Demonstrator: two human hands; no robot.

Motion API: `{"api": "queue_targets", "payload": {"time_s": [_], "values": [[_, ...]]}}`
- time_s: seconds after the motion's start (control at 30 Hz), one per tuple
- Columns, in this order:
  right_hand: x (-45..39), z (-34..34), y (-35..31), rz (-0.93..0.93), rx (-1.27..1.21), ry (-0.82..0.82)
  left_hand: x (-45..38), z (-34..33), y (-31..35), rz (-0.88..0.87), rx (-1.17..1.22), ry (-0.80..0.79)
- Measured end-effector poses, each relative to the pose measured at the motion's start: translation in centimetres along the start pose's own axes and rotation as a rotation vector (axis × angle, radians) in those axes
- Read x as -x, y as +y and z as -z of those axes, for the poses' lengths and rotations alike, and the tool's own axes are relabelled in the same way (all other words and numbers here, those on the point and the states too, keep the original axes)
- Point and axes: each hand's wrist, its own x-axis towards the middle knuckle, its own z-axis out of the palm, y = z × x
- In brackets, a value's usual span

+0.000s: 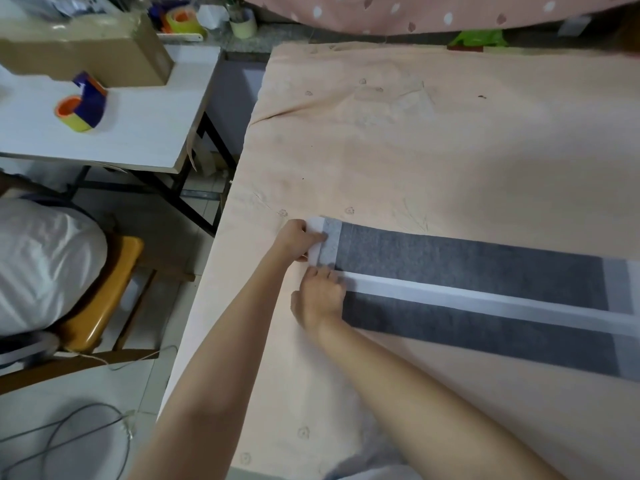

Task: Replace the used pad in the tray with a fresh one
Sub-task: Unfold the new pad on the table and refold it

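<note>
A peach cloth [433, 161] covers the large worktop filling the right of the frame. At upper left stands a white side table [131, 129] on black legs, carrying a cardboard box [86, 53] and a tape dispenser [81, 105]. Lower left shows a pale tiled floor [86, 427] with a grey cable [69, 431] and a yellow wooden chair [104, 299]. Pink dotted fabric [415, 12] hangs along the top edge

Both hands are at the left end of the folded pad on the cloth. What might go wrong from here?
1. The left hand pinches only the thin white edge of the pad; a hard pull might tear it.
2. The right hand presses on the fold, so opening the pad could drag and wrinkle the loose cloth beneath.
</note>
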Motion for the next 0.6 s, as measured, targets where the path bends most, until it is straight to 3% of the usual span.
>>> {"api": "queue_targets", "payload": {"time_s": [0.2,0.4,0.6], "values": [[1.6,2.1,2.5,-0.125,-0.469,-0.07,1.2,-0.8,2.8,-0.069,-0.057,0.076],[3.7,4.6,6.0,-0.213,-0.654,-0.049,3.1,-3.4,5.9,-0.098,-0.251,0.122],[6.3,5.7,11.9,-0.269,-0.74,0.027,5.3,-7.0,10.1,-0.16,-0.359,0.062]]}}
